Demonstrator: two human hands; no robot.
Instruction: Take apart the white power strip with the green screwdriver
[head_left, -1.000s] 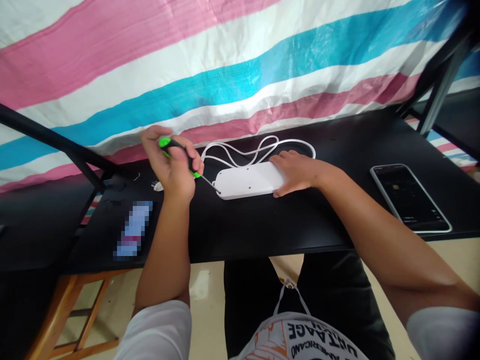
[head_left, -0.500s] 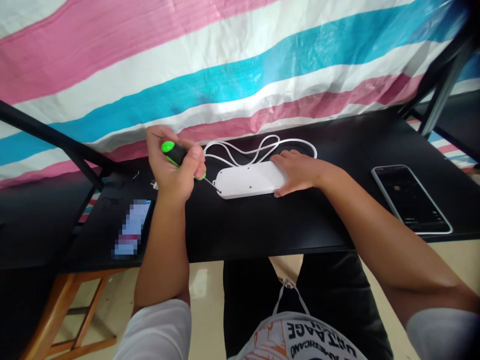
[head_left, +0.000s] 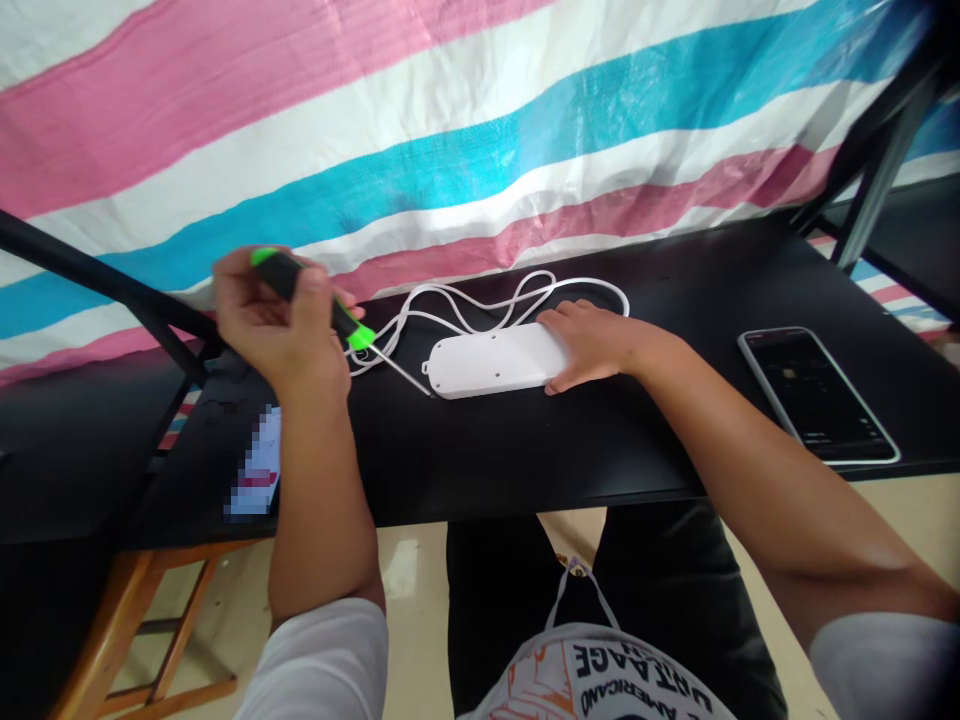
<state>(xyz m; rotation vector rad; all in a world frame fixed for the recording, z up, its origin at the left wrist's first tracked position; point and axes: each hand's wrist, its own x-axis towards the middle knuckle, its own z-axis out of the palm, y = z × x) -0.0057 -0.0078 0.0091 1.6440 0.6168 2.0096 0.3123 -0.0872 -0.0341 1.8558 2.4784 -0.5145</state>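
The white plastic power strip (head_left: 491, 362) lies flat on the desk, a smooth oblong with rounded ends and a few small round holes in its upward face. The open right hand (head_left: 592, 345) rests palm-down on its right end, fingers relaxed and not gripping. A thin white cable (head_left: 480, 300) loops in loose curves behind the strip. The left hand (head_left: 274, 320) is clenched around the screwdriver (head_left: 307, 295), whose chunky black handle has bright green ends. Its slim steel shaft (head_left: 397, 368) slants down toward the strip's left end, and the tip sits just beside it; whether they touch is hard to tell. The matte black desk (head_left: 600, 460) also carries a phone (head_left: 817, 395), its dark glass face up, off to the right, and a blurred item (head_left: 259, 465) below the left forearm. A woven plastic tarp (head_left: 480, 130) in pink, white and blue stripes hangs behind the desk.
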